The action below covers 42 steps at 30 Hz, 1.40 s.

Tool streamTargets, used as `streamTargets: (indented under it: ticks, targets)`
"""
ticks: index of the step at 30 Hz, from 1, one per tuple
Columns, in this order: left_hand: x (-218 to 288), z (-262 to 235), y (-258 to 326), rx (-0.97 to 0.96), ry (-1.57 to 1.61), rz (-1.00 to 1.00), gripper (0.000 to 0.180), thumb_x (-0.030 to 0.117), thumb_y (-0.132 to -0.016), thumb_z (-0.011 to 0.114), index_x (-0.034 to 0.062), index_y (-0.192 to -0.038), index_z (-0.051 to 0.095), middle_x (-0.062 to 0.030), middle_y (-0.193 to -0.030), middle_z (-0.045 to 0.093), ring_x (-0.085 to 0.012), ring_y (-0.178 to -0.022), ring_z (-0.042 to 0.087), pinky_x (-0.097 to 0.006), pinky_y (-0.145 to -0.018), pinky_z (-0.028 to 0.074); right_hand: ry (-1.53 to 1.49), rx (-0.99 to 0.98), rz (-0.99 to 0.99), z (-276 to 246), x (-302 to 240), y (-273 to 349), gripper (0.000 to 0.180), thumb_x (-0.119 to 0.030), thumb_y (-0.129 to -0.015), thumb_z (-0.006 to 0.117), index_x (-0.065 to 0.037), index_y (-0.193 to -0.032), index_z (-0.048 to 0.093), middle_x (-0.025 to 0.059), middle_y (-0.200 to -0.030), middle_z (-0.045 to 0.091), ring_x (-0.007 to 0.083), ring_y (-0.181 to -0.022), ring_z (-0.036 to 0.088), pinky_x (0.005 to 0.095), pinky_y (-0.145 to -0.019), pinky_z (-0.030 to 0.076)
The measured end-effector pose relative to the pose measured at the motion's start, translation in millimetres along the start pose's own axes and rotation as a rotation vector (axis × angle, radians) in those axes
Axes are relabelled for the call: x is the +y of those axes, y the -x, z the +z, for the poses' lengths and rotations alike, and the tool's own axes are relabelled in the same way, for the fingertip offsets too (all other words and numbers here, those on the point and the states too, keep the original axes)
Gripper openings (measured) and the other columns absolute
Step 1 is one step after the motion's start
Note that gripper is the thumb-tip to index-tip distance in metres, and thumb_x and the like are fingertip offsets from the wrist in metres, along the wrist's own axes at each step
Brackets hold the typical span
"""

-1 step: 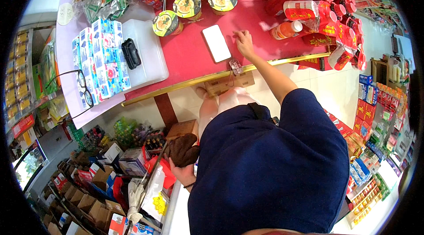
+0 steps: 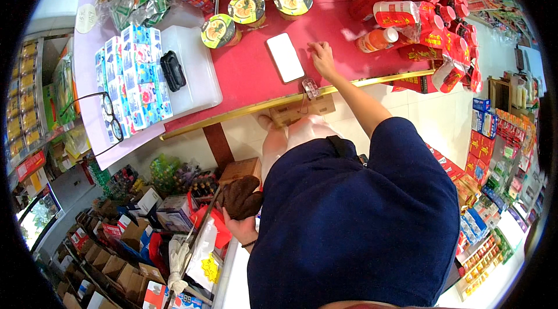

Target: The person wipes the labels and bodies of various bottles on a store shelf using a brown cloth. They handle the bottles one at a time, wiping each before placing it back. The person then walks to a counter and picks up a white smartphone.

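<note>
My left hand (image 2: pixel 241 230) is low beside my body, its fingers wrapped round a bunched brown cloth (image 2: pixel 240 197). Over the red counter top (image 2: pixel 256 70), my right hand (image 2: pixel 321 56) rests with its fingers slightly bent and apart, nothing visible in them. Just left of it lies a phone (image 2: pixel 285 58) with a blank white screen. A small trinket on a cord (image 2: pixel 311 88) sits at the counter's near edge, below the phone. Three lidded noodle cups stand beyond the phone, the nearest noodle cup (image 2: pixel 220 31) at the left.
Patterned tissue packs (image 2: pixel 136 79), a black case (image 2: pixel 172 70) and a translucent plastic box (image 2: pixel 200 76) fill the counter's left. An orange bottle (image 2: pixel 376 40) and red-capped bottles (image 2: pixel 446 13) stand at right. Open cartons (image 2: pixel 113 262) crowd the lower left. Black glasses (image 2: pixel 110 114) appear at left.
</note>
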<state>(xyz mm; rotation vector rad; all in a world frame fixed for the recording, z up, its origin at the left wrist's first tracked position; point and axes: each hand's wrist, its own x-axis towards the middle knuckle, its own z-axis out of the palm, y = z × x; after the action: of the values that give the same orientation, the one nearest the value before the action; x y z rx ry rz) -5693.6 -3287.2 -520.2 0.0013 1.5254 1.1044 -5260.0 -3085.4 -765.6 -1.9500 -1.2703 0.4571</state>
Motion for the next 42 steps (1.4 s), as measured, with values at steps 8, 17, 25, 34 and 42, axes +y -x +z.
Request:
streamTargets:
  ticks: [8, 17, 25, 34, 42]
  targets:
    - [11, 27, 1, -0.064, 0.135, -0.021, 0.049, -0.011, -0.076, 0.058, -0.002, -0.122, 0.045, -0.0143, -0.117, 0.055, -0.0258, -0.102, 0.056, -0.037, -0.09, 0.046, -0.021, -0.101, 0.007, -15, -16, 30, 0.028, -0.005, -0.081, 0.048, -0.01, -0.105, 0.061, 0.0141, -0.1, 0.052, 0.0316, -0.095, 0.047, 0.0392, -0.086, 0.039]
    - [26, 38, -1, -0.005, 0.357, -0.199, 0.04, 0.001, -0.083, 0.055, -0.0016, -0.122, 0.046, -0.0152, -0.12, 0.053, -0.028, -0.107, 0.054, -0.041, -0.092, 0.045, 0.018, -0.204, 0.022, -9, -22, 38, 0.028, -0.004, -0.084, 0.047, -0.011, -0.108, 0.059, 0.0137, -0.105, 0.051, 0.0304, -0.102, 0.046, 0.0367, -0.09, 0.038]
    - [13, 28, -2, -0.078, 0.042, 0.005, 0.041, 0.026, -0.092, 0.043, -0.0001, -0.123, 0.047, -0.0157, -0.124, 0.052, -0.0321, -0.113, 0.05, -0.048, -0.094, 0.043, 0.094, -0.184, -0.09, -3, -31, 19, 0.035, -0.008, -0.085, 0.045, -0.016, -0.117, 0.057, 0.013, -0.1, 0.05, 0.0297, -0.093, 0.047, 0.0374, -0.084, 0.04]
    - [14, 29, -4, 0.076, 0.278, -0.135, 0.042, 0.029, -0.094, 0.039, 0.0025, -0.125, 0.047, -0.0147, -0.128, 0.049, -0.0342, -0.117, 0.046, -0.052, -0.098, 0.037, 0.441, -0.274, -0.242, 7, -46, -3, 0.045, -0.005, -0.077, 0.052, -0.02, -0.119, 0.056, 0.0098, -0.098, 0.051, 0.0262, -0.094, 0.047, 0.0356, -0.081, 0.04]
    - [5, 14, -12, 0.057, 0.255, -0.08, 0.037, 0.019, -0.091, 0.047, -0.0002, -0.123, 0.046, -0.0149, -0.122, 0.052, -0.0298, -0.109, 0.052, -0.045, -0.092, 0.045, 0.451, -0.691, -0.326, -32, -60, 27, 0.022, -0.004, -0.067, 0.056, -0.007, -0.086, 0.067, 0.0094, -0.101, 0.053, 0.0264, -0.095, 0.048, 0.0362, -0.082, 0.041]
